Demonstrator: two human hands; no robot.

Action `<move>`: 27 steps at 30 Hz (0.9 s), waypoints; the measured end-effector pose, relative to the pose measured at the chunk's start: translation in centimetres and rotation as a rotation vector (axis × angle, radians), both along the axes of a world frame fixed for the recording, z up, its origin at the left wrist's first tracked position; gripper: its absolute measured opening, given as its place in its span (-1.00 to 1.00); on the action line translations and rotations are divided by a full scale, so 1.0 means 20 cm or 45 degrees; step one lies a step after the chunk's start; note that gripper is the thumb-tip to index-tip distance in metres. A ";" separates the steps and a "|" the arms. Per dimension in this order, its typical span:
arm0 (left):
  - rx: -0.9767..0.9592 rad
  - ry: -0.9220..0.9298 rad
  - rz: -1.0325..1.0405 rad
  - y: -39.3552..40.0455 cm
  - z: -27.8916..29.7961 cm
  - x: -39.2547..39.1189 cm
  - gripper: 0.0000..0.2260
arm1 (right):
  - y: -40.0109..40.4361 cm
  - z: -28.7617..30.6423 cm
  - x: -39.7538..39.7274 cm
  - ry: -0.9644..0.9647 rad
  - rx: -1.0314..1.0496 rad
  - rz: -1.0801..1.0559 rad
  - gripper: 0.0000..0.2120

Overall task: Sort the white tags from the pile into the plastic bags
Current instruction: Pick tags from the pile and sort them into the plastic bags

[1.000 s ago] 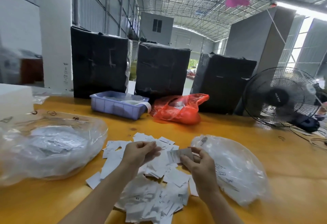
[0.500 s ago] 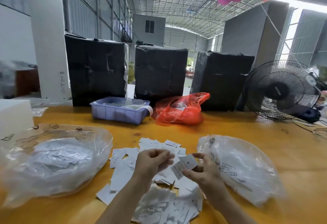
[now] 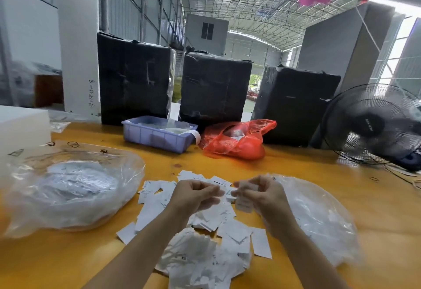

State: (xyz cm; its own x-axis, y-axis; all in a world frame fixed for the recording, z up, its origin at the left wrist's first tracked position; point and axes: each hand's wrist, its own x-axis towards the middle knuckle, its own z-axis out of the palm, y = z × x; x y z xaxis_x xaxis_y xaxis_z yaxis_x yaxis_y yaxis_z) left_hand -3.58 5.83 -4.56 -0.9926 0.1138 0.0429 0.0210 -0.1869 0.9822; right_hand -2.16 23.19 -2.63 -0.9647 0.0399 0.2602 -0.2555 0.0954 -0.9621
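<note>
A pile of white tags (image 3: 205,238) lies on the yellow bench (image 3: 296,170) between two clear plastic bags, one at left (image 3: 68,188) and one at right (image 3: 319,215). Above the pile, the right hand (image 3: 262,195) pinches a single tag (image 3: 245,197), while the left hand (image 3: 193,194) is curled beside it, its grip unclear. Beyond stand a blue tray (image 3: 157,136), a red bag (image 3: 237,140) and a fan (image 3: 373,124).

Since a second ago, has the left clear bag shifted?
No. The left clear bag still lies left of the tag pile, its far edge short of the blue tray; only the camera moved.
</note>
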 end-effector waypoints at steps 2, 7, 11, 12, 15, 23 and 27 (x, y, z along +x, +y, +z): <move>-0.022 0.007 -0.020 -0.01 0.01 0.00 -0.84 | 0.01 0.08 -0.01 0.072 0.058 0.118 -0.89; -0.045 -0.008 -0.058 -0.04 0.02 0.00 -0.85 | -0.03 0.18 -0.04 0.223 0.427 0.142 -0.86; -0.121 0.027 -0.109 -0.06 0.05 0.00 -0.84 | -0.06 0.18 -0.06 0.257 0.650 0.109 -0.94; -0.154 0.040 -0.124 -0.06 0.06 0.00 -0.83 | -0.06 0.17 -0.06 0.279 0.672 0.084 -0.95; -0.217 0.084 -0.150 -0.07 0.09 0.01 -0.86 | -0.07 0.19 -0.07 0.343 0.714 0.050 -0.98; -0.212 0.090 -0.203 -0.08 0.13 0.02 -0.80 | -0.05 0.22 -0.06 0.378 0.928 0.036 -0.92; -0.203 0.072 -0.206 -0.09 0.13 0.02 -0.81 | -0.04 0.23 -0.06 0.387 0.884 0.014 -0.91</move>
